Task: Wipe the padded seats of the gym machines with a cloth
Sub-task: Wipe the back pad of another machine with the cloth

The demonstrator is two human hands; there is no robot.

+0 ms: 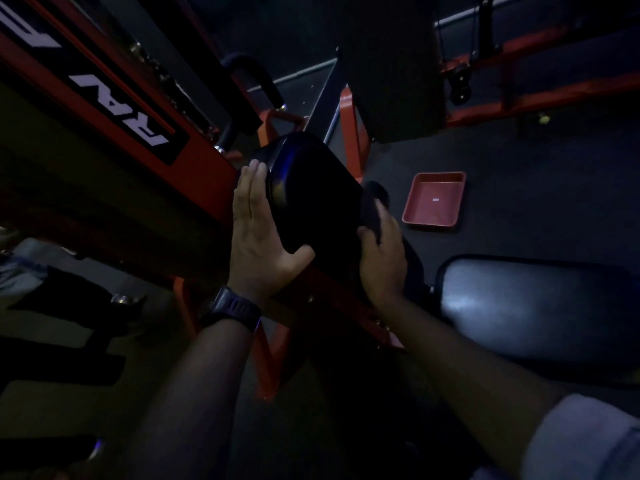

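In a dim gym, my left hand (pixel 258 233) lies flat, fingers straight and thumb spread, against the left edge of a black padded seat (pixel 311 195) on an orange machine frame (pixel 145 109). My right hand (pixel 381 258) grips a dark cloth (pixel 372 206) pressed to the seat's right side. A red tray (pixel 434 202) sits on the floor to the far right, and 1 more pad (pixel 536 306) lies near right.

Very dim; soft, warped edges

A red tray (pixel 434 201) lies on the dark floor (pixel 519 188) near the orange machine frame (pixel 350 126).
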